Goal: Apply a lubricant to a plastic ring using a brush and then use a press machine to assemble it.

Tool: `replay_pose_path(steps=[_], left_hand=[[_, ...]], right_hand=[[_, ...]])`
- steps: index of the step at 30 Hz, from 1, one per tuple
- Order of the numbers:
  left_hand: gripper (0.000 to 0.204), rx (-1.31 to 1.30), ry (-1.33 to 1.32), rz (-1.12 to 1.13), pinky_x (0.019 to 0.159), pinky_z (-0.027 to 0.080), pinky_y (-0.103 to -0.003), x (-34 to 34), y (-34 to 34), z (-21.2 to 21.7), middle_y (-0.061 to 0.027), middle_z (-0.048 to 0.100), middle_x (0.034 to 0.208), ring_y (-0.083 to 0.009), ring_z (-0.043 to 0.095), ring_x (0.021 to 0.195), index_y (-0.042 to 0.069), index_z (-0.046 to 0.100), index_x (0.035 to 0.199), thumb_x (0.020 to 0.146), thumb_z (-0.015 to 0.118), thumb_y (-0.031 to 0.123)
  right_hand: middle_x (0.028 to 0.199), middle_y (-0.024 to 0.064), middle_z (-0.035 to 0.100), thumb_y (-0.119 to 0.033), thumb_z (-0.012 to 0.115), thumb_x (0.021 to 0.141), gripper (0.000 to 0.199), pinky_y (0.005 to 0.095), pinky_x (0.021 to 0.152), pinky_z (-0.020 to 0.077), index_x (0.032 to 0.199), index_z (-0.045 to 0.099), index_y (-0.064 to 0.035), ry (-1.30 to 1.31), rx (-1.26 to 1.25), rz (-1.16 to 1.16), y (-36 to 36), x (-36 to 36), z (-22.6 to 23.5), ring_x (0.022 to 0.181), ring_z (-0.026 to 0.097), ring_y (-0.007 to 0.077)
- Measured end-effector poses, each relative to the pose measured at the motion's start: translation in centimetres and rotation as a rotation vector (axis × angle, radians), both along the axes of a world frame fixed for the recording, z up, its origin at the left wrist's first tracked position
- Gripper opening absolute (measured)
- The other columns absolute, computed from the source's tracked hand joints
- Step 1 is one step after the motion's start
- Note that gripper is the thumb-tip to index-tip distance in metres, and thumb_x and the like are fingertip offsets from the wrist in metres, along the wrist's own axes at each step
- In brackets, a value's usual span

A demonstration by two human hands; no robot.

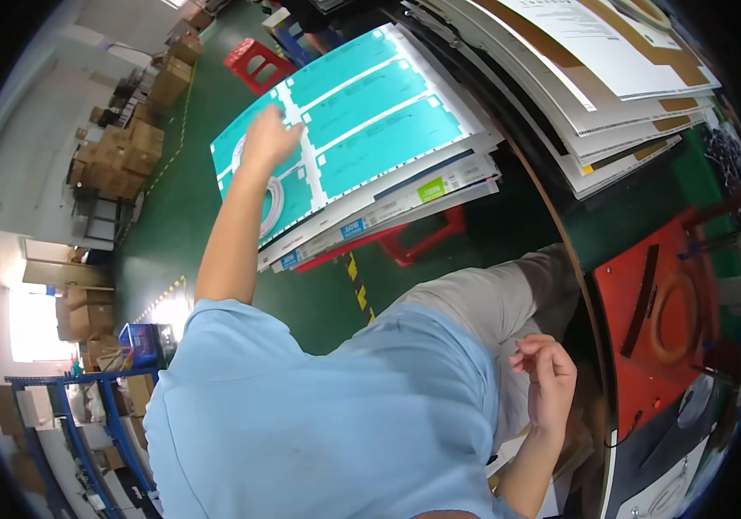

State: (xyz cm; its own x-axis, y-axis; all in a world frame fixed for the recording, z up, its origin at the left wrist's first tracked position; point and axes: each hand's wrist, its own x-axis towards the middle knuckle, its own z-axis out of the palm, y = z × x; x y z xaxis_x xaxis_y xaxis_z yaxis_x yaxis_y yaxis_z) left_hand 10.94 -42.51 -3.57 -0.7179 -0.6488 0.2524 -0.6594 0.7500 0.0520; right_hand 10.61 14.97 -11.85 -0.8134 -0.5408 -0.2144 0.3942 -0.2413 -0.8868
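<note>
The left hand (274, 138) reaches out over the teal-and-white printed sheet (388, 134) on top of a stack of flat, printed pieces (375, 212), its fingers curled, though I cannot tell whether they clamp anything. Partly hidden under that forearm, a white coil (276, 206) lies on the sheet, while part of a red stool (457, 223) shows below the stack. The right hand (548, 381), well apart near the grey trousers (466, 290), has loosely bent fingers; whether their tips meet is unclear.
</note>
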Motion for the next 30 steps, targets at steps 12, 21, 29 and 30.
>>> replay_pose_path(steps=[12,21,29,30], left_hand=[[0.052,0.213,-0.236,0.253,0.088,0.058,-0.043,5.4,-7.5,-0.6,-0.0266,0.076,0.111,-0.0365,0.076,0.099,-0.006,0.070,0.119,0.082,0.069,0.031],[0.035,1.177,0.063,-0.768,0.057,0.038,-0.021,-1.6,16.0,10.2,0.0003,0.061,0.078,-0.0038,0.051,0.065,0.000,0.059,0.132,0.108,0.060,0.025],[0.048,1.048,0.239,-1.637,0.091,0.055,-0.033,-8.6,36.9,6.2,-0.0154,0.070,0.123,-0.0203,0.069,0.105,-0.005,0.056,0.144,0.096,0.063,-0.004],[0.051,0.904,0.317,-1.736,0.095,0.055,-0.038,-9.6,39.3,5.7,-0.0169,0.071,0.125,-0.0289,0.070,0.110,-0.004,0.058,0.143,0.093,0.066,-0.006]], right_hand=[[0.106,0.0075,0.072,-0.017,0.060,0.109,0.021,0.0273,0.082,0.0520,0.111,0.070,0.0013,-0.064,0.173,0.018,-1.3,0.6,-1.5,0.088,0.067,0.0126],[0.109,0.0091,0.071,-0.011,0.064,0.106,0.017,0.0292,0.086,0.0559,0.116,0.069,0.0017,0.065,0.164,-0.185,0.6,1.6,2.2,0.091,0.069,0.0144],[0.105,0.0123,0.066,-0.008,0.057,0.109,0.019,0.0297,0.079,0.0567,0.114,0.068,0.0052,0.443,0.277,-0.689,3.0,1.2,6.2,0.086,0.066,0.0161],[0.106,0.0123,0.065,-0.009,0.056,0.109,0.019,0.0296,0.079,0.0565,0.116,0.067,0.0053,0.443,0.291,-0.759,3.6,1.4,6.5,0.087,0.066,0.0159]])
